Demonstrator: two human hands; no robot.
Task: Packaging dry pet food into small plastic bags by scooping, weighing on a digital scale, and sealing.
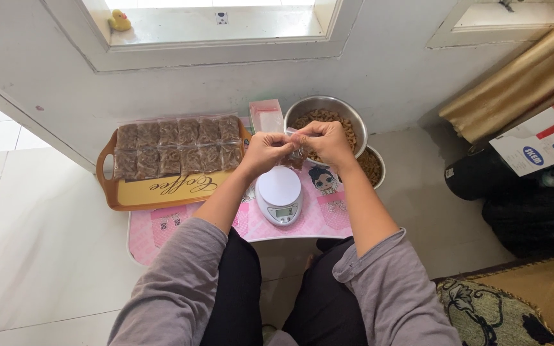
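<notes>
1. A small clear bag (297, 156) of brown snacks is pinched at its top between the fingers of both hands, held just above the kitchen scale (279, 195).
2. The left hand (263, 152) is closed on the bag's left edge; the right hand (328, 142) is closed on its right edge, and the two hands nearly touch.
3. The white scale is set on a small pink worktop (187, 221) that stands on the tiled floor.
4. A large metal bowl (326, 106) of the brown snacks is seen behind the hands, with a smaller bowl (374, 168) beside it to the right.
5. To the left, a brown tray (161, 191) is loaded with two rows of filled bags (177, 146).
6. A stack of empty bags (267, 116) is propped just left of the large bowl.
</notes>
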